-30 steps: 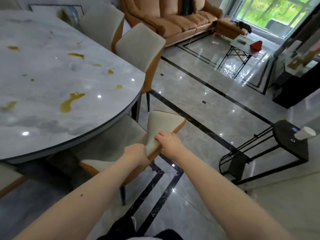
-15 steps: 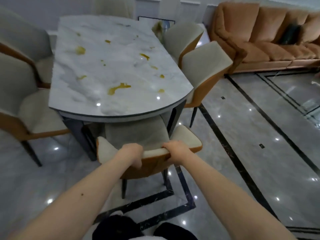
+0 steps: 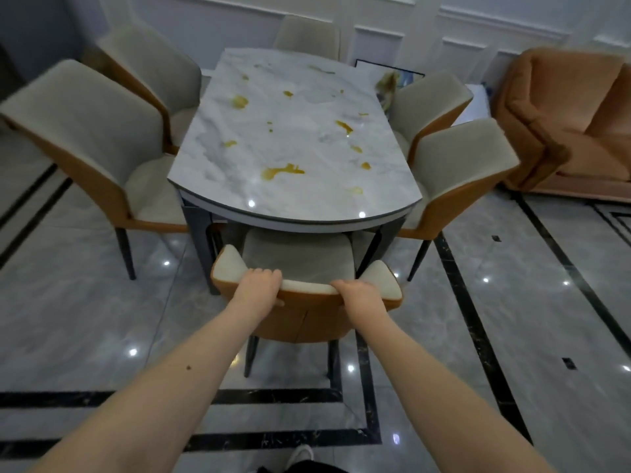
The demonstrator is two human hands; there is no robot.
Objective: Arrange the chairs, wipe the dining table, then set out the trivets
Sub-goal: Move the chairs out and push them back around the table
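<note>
Marble-patterned and glossy, the dining table [image 3: 273, 138] carried yellow-brown stains [image 3: 281, 170] scattered over its top, the largest near its rounded near edge. At that near edge stood the near chair [image 3: 300, 257], its grey seat partly tucked under the tabletop and its orange-backed backrest facing the person. The left hand [image 3: 261, 285] gripped the top rim of that backrest left of its middle, fingers curled over the pale padding. The right hand [image 3: 358, 295] gripped the same rim right of its middle, fingers likewise wrapped over it.

Along the table's left edge stood 2 left chairs [image 3: 92, 131], angled toward the top. Along its right edge stood 2 right chairs [image 3: 457, 162], the nearer one close to the near right corner. A far chair [image 3: 307, 35] sat at the far end. An orange sofa [image 3: 573, 124] stood well apart to the right on the polished grey floor [image 3: 512, 319] with black inlay lines.
</note>
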